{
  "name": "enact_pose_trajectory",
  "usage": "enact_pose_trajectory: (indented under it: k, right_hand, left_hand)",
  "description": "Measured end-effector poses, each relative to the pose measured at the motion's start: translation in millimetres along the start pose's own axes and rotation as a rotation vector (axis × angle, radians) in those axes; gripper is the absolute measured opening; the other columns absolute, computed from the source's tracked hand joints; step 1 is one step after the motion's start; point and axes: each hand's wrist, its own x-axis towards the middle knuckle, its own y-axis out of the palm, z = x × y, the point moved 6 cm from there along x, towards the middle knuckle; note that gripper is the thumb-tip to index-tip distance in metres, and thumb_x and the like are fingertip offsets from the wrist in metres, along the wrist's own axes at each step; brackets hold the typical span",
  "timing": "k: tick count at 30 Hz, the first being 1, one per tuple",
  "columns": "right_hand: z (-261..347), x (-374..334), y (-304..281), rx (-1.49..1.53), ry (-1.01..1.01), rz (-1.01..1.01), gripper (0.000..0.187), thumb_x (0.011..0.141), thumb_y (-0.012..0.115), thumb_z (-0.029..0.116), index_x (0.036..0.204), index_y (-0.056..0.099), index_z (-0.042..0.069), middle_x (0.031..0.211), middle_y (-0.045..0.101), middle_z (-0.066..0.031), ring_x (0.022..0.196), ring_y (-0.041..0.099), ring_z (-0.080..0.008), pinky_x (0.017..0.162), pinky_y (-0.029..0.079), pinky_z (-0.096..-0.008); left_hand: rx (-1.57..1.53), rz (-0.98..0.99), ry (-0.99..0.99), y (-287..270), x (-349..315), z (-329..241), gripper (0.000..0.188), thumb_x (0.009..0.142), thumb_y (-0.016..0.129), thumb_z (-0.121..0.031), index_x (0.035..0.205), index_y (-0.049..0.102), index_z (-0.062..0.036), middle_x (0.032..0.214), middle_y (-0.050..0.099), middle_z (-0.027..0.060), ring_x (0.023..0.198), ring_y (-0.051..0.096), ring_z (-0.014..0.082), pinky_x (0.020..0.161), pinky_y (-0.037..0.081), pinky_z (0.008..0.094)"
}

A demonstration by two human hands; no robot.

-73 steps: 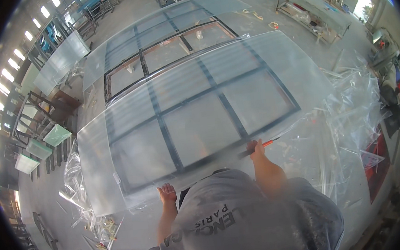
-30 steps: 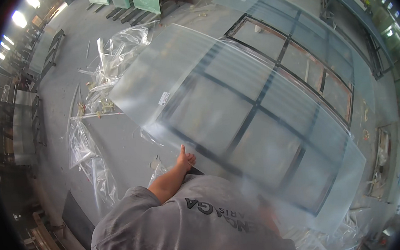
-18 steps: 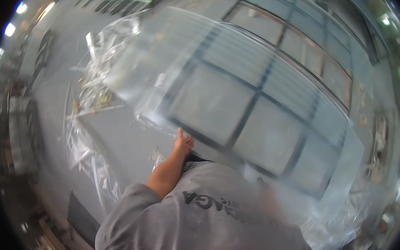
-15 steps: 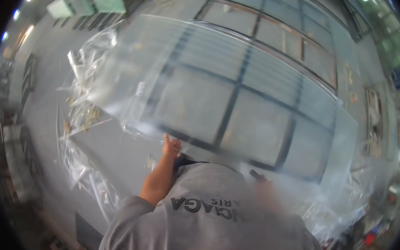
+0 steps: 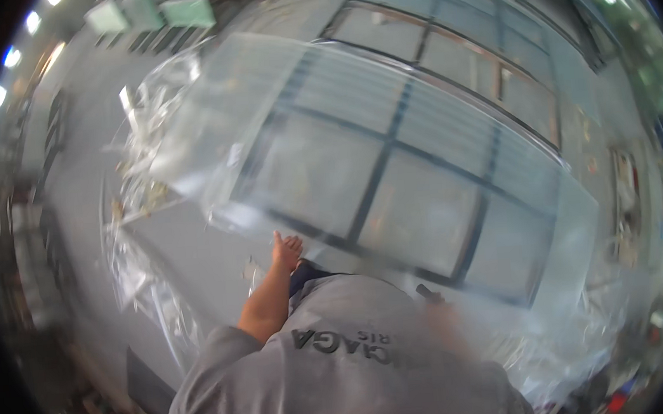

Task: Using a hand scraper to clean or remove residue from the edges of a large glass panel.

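Observation:
My left hand (image 5: 287, 250) is beside the near left part of a large sheet-covered panel, thumb raised apart from loosely bent fingers; nothing shows in it. My right hand (image 5: 440, 312), blurred, is closed on a small dark handheld tool (image 5: 428, 293) near the panel's front edge. Its exact kind cannot be made out. The panel has a dark grid frame (image 5: 378, 195) under a translucent sheet (image 5: 207, 115) that reaches past it on the left. Crumpled clear plastic film (image 5: 549, 349) bunches up by my right arm.
More crumpled clear film (image 5: 154, 104) hangs along the left end, with a film strip (image 5: 151, 287) trailing toward the floor. Behind the panel lies another dark-framed panel (image 5: 460, 61). Pale green slabs (image 5: 188, 12) stand at the far left. Shelves or stacked materials (image 5: 36, 261) line the left side.
The view has shifted slightly, so the whole scene sits a little lower. My left hand's fingers look a bit more spread. My right hand still holds the dark tool.

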Motion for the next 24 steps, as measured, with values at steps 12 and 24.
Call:
enact_pose_trajectory:
  k: [12, 24]
  right_hand:
    - [15, -66, 54, -1.076, -0.068, -0.074, 0.034, 0.096, 0.051, 0.037, 0.102, 0.051, 0.004, 0.093, 0.055, -0.0113, 0.092, 0.059, -0.025, 0.074, 0.052, -0.0435]
    - [-158, -265, 132, -1.868, -0.697, 0.258, 0.053, 0.095, 0.06, 0.047, 0.122, 0.056, 0.002, 0.121, 0.063, -0.0135, 0.096, 0.066, -0.0265, 0.066, 0.054, -0.0378]
  left_hand:
    - [0.14, -0.683, 0.176, -94, -16, -184, 0.094, 0.082, 0.05, -0.08, 0.144, 0.045, -0.0087, 0.13, 0.057, 0.018, 0.111, 0.056, 0.0359, 0.09, 0.046, 0.0536]
    - [-0.154, -0.37, -0.156, -121, 122, -209, 0.071, 0.09, 0.052, -0.068, 0.133, 0.056, -0.0119, 0.121, 0.063, 0.0144, 0.107, 0.059, 0.0291, 0.09, 0.047, 0.0489]
